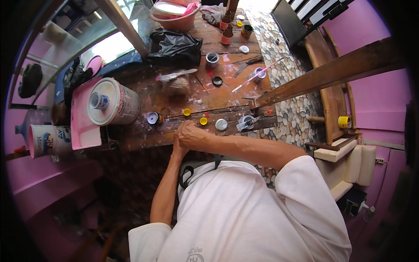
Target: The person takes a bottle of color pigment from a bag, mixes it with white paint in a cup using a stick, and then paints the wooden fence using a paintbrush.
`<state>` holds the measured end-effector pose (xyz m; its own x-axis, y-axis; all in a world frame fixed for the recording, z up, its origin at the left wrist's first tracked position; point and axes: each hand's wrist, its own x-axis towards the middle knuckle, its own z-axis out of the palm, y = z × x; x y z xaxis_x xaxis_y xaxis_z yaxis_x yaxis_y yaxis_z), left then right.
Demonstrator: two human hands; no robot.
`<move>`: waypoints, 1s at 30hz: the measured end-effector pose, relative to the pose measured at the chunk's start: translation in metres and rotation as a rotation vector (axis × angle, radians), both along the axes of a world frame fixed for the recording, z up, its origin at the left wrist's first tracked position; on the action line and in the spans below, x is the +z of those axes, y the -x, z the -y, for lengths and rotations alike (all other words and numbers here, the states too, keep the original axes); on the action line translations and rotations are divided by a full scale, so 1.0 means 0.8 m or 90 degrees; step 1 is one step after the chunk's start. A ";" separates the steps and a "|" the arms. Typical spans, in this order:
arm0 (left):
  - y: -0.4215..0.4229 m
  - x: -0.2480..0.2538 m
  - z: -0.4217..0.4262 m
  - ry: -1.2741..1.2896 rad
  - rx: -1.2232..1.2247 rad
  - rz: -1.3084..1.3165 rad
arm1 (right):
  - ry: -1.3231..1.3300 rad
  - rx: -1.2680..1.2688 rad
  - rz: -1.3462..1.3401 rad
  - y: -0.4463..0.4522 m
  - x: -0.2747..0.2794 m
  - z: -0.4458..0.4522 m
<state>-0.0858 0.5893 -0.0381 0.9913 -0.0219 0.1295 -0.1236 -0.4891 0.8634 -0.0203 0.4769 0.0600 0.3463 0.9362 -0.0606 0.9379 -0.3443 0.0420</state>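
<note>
My right hand [194, 136] is closed over my left hand [178, 140] at the table's front edge. The left fingers are mostly hidden beneath it, and no tool shows between the two. Just beyond them lie two yellow caps [203, 121] [187, 112] and a tiny red piece. To the left stands a small open can [152, 117] with pale contents. On the right are a round whitish lid [221, 125] and a jar [246, 122] with a brush resting in it.
A large white paint bucket [124, 105] and a pink paint tray [83, 137] occupy the left side. A black plastic bag [176, 46], a dark-rimmed can [212, 59] and bottles [227, 36] stand farther back. A wooden post [323, 72] slants across the right.
</note>
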 end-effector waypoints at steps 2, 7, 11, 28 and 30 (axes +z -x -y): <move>0.002 -0.021 0.001 -0.054 -0.023 -0.001 | -0.058 0.054 0.011 -0.012 -0.010 0.008; -0.006 0.009 0.007 -0.004 0.035 -0.084 | -0.135 0.020 -0.307 -0.059 0.014 0.019; -0.011 0.032 0.014 0.069 0.079 -0.066 | -0.233 -0.022 -0.414 -0.061 0.015 0.045; -0.001 0.000 0.009 -0.002 0.067 -0.047 | -0.051 0.221 -0.112 -0.036 0.009 0.014; -0.010 -0.008 0.009 0.005 0.076 0.003 | -0.034 0.217 -0.135 -0.038 0.009 0.015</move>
<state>-0.0778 0.5823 -0.0444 0.9861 0.0975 0.1344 -0.0692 -0.4945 0.8664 0.0104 0.4647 0.0669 0.0006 0.9990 -0.0453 0.9847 -0.0085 -0.1740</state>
